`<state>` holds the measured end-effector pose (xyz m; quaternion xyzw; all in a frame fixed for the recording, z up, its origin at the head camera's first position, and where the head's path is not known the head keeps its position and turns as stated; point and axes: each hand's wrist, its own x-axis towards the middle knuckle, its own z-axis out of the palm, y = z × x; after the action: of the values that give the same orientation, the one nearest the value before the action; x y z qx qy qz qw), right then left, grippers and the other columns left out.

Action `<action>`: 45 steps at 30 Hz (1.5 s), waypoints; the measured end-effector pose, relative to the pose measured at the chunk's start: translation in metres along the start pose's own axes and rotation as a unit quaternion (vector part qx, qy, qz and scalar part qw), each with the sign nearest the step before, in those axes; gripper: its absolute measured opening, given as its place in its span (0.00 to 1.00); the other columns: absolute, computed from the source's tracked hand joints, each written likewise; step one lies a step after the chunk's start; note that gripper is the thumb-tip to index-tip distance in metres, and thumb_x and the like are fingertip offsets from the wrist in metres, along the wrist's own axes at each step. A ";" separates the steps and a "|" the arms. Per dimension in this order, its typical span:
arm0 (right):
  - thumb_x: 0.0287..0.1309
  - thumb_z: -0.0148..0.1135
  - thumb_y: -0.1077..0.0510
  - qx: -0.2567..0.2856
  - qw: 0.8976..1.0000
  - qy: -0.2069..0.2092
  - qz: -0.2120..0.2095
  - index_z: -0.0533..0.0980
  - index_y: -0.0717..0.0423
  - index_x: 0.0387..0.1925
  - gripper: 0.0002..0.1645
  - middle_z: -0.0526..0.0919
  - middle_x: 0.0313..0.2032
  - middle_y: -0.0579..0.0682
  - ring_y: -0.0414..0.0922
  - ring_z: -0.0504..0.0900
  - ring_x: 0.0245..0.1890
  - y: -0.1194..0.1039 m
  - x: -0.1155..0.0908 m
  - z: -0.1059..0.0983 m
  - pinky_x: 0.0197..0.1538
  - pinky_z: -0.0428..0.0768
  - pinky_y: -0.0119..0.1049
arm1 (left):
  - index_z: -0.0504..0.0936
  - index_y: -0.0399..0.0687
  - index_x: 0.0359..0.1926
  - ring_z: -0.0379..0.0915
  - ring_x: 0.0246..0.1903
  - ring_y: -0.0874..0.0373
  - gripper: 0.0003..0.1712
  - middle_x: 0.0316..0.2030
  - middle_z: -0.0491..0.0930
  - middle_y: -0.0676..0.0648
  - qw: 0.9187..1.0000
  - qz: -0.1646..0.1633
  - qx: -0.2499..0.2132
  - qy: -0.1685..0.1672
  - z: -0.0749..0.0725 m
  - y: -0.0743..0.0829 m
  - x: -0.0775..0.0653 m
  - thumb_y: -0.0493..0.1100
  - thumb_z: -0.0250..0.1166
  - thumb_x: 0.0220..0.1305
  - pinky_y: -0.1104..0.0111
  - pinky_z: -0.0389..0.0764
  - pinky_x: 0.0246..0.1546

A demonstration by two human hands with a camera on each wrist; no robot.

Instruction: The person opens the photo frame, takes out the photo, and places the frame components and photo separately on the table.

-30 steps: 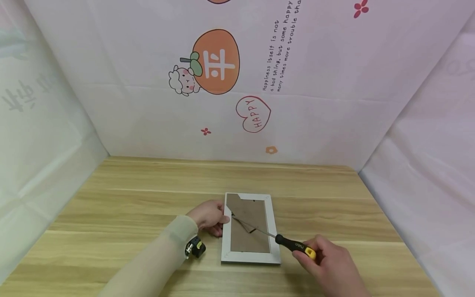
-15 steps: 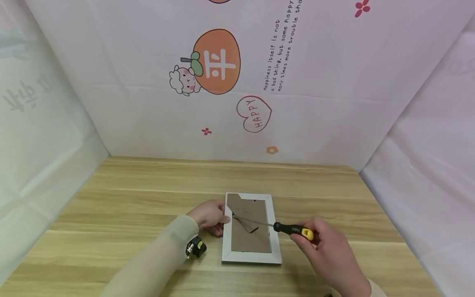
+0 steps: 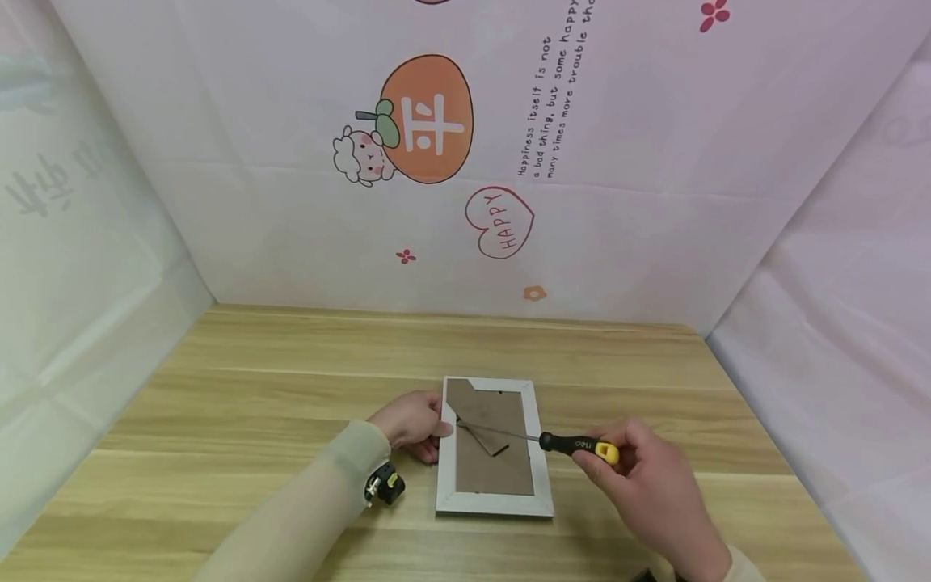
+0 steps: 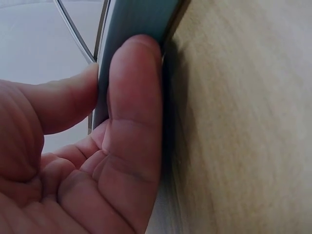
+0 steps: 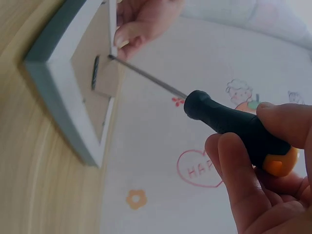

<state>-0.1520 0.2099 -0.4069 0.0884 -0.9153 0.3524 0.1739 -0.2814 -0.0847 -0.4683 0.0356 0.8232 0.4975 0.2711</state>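
A white picture frame (image 3: pixel 543 461) lies back side up on the table, with a brown backing board (image 3: pixel 502 412) set inside it. My left hand (image 3: pixel 410 422) grips the frame's left side; in the left wrist view the thumb lies over the rim and the index finger (image 4: pixel 136 92) along its outer side. A black and yellow screwdriver (image 3: pixel 578 445) is held in my right hand (image 3: pixel 650 485), thumb and fingers round the handle. Its thin shaft slants left across the backing. The tip is at the left inner edge, beside a brown stand flap (image 5: pixel 106 78) with a dark end.
Wood-grain table (image 3: pixel 291 356) surrounds the frame. A white printed sheet (image 3: pixel 618 259) rises behind the table, with plain white sheets at both sides. A small black device (image 3: pixel 385 483) is strapped to the left wrist.
The right hand has shifted slightly upward and the screwdriver's handle has turned, lying more level than before. The tip stays at the frame's left inner edge. The left hand keeps its grip.
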 end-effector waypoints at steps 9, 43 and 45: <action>0.50 0.79 0.53 0.006 1.000 0.018 0.020 0.76 0.42 0.31 0.15 0.79 0.27 0.33 0.34 0.76 0.23 -0.013 -0.015 0.005 0.22 0.73 0.30 | 0.72 0.38 0.34 0.76 0.17 0.53 0.08 0.26 0.77 0.38 1.000 -0.003 -0.009 -0.001 0.000 -0.001 0.001 0.32 0.63 0.67 0.67 0.81 0.16; 0.71 0.58 0.59 0.226 0.970 -0.072 0.055 0.64 0.62 0.49 0.15 0.80 0.51 0.57 0.48 0.86 0.43 -0.019 0.103 0.016 0.43 0.84 0.37 | 0.72 0.39 0.34 0.76 0.16 0.53 0.08 0.25 0.77 0.39 1.000 0.000 -0.004 0.000 0.000 -0.003 0.003 0.33 0.64 0.67 0.67 0.80 0.16; 0.72 0.56 0.59 0.263 0.959 -0.073 0.069 0.63 0.63 0.51 0.16 0.80 0.51 0.59 0.51 0.84 0.46 -0.016 0.103 0.020 0.45 0.84 0.39 | 0.72 0.39 0.34 0.76 0.16 0.53 0.08 0.25 0.77 0.39 1.000 0.001 -0.006 -0.001 0.000 -0.003 0.004 0.33 0.64 0.67 0.67 0.80 0.16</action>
<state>-0.2473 0.1805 -0.3717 0.0932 -0.8042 0.5847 0.0519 -0.2840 -0.0853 -0.4720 0.0349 0.8198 0.5027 0.2720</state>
